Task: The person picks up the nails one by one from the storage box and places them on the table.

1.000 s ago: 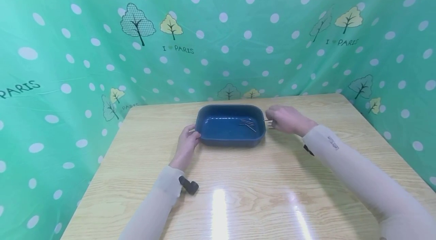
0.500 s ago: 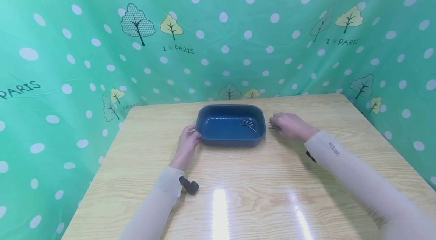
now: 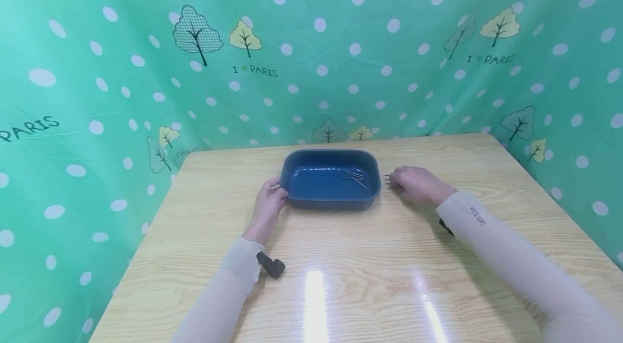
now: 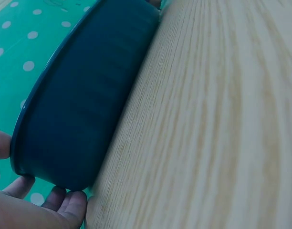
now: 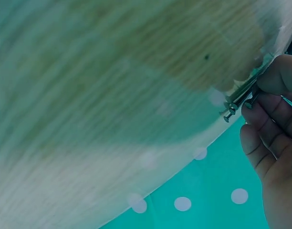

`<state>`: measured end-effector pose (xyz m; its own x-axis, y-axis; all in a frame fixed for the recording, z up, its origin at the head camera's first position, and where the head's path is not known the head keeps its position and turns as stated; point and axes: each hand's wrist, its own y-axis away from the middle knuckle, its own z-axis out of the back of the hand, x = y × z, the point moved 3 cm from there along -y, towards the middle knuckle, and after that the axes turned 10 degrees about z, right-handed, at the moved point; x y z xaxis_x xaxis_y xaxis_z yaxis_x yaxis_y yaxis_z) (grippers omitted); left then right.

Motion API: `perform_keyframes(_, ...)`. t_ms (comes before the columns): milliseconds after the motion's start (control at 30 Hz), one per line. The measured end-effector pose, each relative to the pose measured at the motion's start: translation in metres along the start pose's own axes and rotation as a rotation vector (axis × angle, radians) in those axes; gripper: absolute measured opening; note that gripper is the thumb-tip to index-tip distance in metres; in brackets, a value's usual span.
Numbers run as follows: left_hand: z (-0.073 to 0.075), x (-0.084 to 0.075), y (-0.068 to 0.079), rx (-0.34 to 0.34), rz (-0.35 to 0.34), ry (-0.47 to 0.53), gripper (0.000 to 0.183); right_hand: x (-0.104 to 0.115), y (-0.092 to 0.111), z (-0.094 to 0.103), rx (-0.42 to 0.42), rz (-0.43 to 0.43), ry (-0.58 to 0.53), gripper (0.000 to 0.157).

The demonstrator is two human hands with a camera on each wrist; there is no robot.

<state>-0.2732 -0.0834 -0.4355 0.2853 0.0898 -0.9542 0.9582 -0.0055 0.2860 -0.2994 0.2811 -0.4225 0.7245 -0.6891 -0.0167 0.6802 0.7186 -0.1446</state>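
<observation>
A deep blue rectangular container with rounded corners stands on the table, with several thin nails lying loose inside toward its right end. My left hand holds the container's left end; in the left wrist view its fingertips touch the wall low down and the rim. To the right of the container, my right hand is down at the tabletop. Its thumb and fingers pinch a nail in the right wrist view. Other nails lie close beside it, heads showing, shafts partly hidden by the fingers.
The light wooden table reflects bright lamp streaks near its front. A green dotted curtain hangs behind and along both sides. A small black device is worn at the left wrist.
My right hand has moved slightly right and toward me, away from the container's right rim and down by the nails there. The left hand and container have stayed put.
</observation>
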Motion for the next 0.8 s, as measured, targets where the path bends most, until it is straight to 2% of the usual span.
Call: perform_keyframes(800,0.0005,0.0007,-0.0003,-0.004,0.015,0.004,0.044,0.0012,0.0011,-0.0016,0.025,-0.022,0.005,0.007)
